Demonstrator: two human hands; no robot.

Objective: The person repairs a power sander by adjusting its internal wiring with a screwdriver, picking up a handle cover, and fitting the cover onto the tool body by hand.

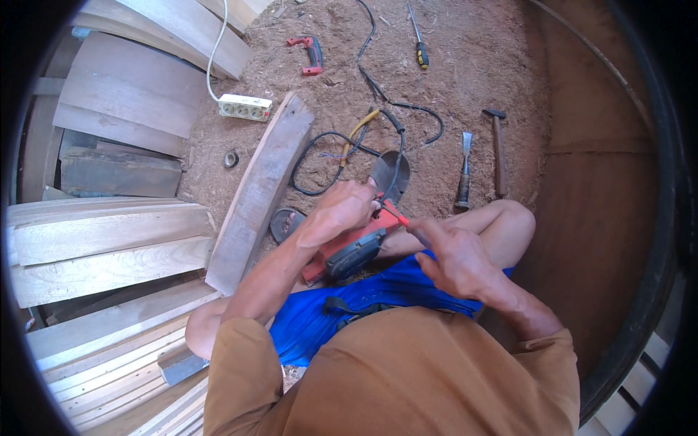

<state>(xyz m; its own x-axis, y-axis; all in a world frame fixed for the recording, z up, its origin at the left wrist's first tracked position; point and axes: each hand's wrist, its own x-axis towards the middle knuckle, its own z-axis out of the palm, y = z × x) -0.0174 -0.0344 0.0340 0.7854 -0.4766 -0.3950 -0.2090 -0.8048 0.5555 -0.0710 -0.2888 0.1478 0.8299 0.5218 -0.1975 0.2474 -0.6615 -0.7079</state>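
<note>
A red and black power tool (pixel 354 247), which looks like an electric planer, rests between my legs. My left hand (pixel 343 209) is closed over its upper end, where a black cable runs in. My right hand (pixel 459 260) is at the tool's right side, fingers curled beside a narrow red part (pixel 393 213) that sticks out from it. What the right fingers grip, if anything, is hidden. A loose red and black handle piece (pixel 314 56) lies farther off on the ground. The black cable (pixel 396 120) has a stretch wrapped in yellow, with thin bare wires near it.
A thick wooden plank (pixel 254 196) lies left of my legs. Stacked boards (pixel 109 236) line the left side. On the sawdust-covered ground are a power strip (pixel 244 108), a tape roll (pixel 230 159), a screwdriver (pixel 422 54), a chisel (pixel 464 174) and a hammer (pixel 499 156). A brown panel (pixel 596 218) stands right.
</note>
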